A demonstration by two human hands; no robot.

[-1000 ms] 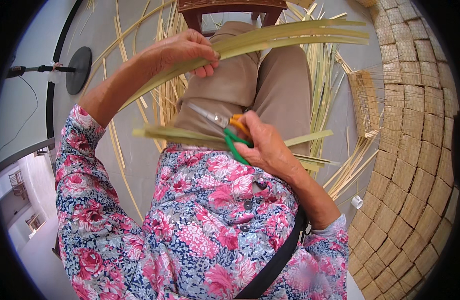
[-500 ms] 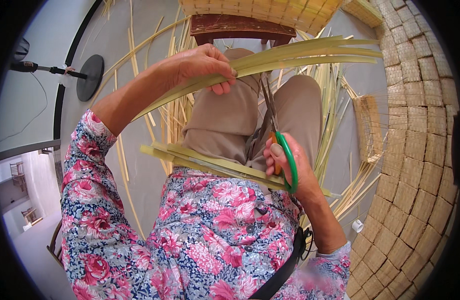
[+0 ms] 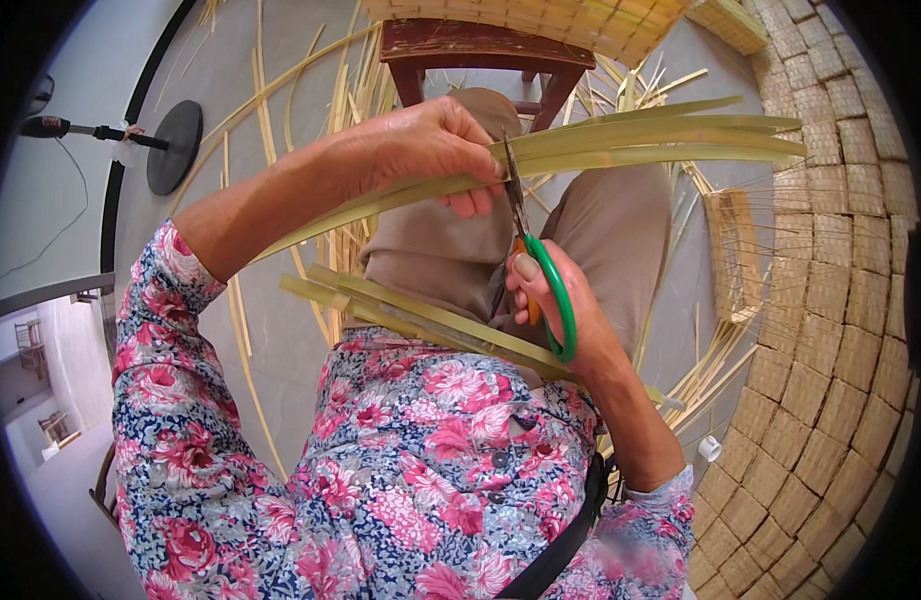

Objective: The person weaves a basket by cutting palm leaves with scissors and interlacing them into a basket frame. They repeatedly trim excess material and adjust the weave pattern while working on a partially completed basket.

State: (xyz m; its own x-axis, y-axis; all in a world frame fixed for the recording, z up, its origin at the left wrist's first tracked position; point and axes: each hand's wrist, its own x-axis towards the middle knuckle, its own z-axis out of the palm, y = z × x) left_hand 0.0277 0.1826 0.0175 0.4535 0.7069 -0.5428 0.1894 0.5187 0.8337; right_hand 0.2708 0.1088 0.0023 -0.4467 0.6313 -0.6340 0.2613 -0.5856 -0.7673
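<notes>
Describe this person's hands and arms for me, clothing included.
The left sleeve and right sleeve are of matching floral fabric: large pink blooms over a busy navy, grey and white pattern. Both end short of the wrists, leaving part of the forearms uncovered. The left hand and right hand are bare, with no gloves or watch visible.

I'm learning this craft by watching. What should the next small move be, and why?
Probably squeeze the scissors in the right hand: a blade lies across the flat green strips, close beside the left hand, which grips them.
</notes>
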